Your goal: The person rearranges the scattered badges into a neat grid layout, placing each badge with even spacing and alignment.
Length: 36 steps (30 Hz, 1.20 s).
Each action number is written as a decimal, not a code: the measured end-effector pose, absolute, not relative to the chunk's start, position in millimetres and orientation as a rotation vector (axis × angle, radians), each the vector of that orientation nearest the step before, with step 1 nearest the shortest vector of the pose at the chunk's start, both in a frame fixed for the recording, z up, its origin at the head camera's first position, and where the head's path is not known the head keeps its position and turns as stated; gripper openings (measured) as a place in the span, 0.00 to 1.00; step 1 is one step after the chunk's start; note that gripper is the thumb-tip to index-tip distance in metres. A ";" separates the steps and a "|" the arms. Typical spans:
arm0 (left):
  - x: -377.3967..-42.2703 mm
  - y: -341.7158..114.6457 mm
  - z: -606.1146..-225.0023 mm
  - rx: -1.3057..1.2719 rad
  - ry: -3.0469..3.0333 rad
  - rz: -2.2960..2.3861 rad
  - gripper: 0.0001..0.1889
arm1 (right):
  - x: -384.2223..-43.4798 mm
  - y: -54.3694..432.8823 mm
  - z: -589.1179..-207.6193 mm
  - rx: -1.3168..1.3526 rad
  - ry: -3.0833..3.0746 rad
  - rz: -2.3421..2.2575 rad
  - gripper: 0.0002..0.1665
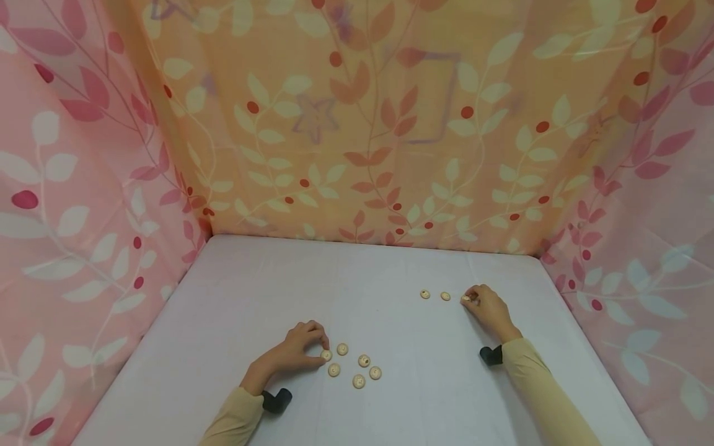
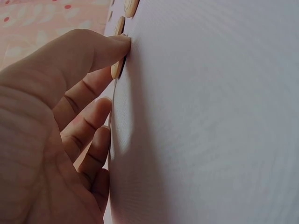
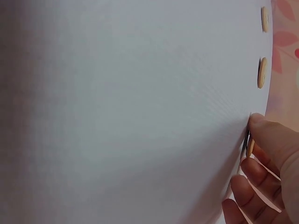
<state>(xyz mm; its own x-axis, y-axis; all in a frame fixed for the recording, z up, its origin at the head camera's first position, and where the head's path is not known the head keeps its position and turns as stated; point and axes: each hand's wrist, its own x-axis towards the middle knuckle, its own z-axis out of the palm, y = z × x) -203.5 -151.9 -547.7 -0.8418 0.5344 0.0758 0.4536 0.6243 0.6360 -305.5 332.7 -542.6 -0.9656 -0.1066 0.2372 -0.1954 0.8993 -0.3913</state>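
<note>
Floral cloth (image 1: 368,186) hangs behind the counter (image 1: 279,279). Left of the counter's midline, your left grip (image 1: 295,348) pinches one disc (image 1: 326,355); toward its far right corner, your right grip (image 1: 489,311) pinches another disc (image 1: 466,299). Expect both light, stiff; hold opposite rims.

left fingers (image 1: 322,336) pinch button (image 1: 326,355) | right fingers (image 1: 473,290) pinch second button (image 1: 465,299) | table (image 1: 268,279): seven loose buttons (image 1: 364,360)

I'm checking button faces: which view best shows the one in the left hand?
The head view: the button in the left hand shows its round face, though small. The left wrist view shows it closer, but edge-on and partly covered; the right wrist view lacks it.
</note>
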 end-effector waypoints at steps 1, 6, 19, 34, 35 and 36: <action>-203.5 -151.8 -547.7 0.830 2.721 1.016 0.10 | -305.8 333.0 -542.7 0.222 -2.856 0.618 0.12; -203.2 -151.8 -548.0 0.826 2.717 1.023 0.10 | -307.0 333.9 -543.4 0.218 -2.864 0.595 0.12; -204.5 -153.0 -551.6 0.844 2.722 1.022 0.09 | -304.2 330.4 -541.4 0.198 -2.883 0.566 0.14; -205.0 -153.5 -553.5 0.859 2.732 1.024 0.09 | -301.7 329.3 -545.1 0.217 -2.841 0.563 0.14; -204.9 -153.6 -553.4 0.862 2.734 1.025 0.09 | -301.0 329.1 -545.0 0.217 -2.838 0.562 0.15; -205.1 -153.5 -553.5 0.862 2.735 1.024 0.09 | -300.3 328.9 -544.8 0.215 -2.835 0.562 0.15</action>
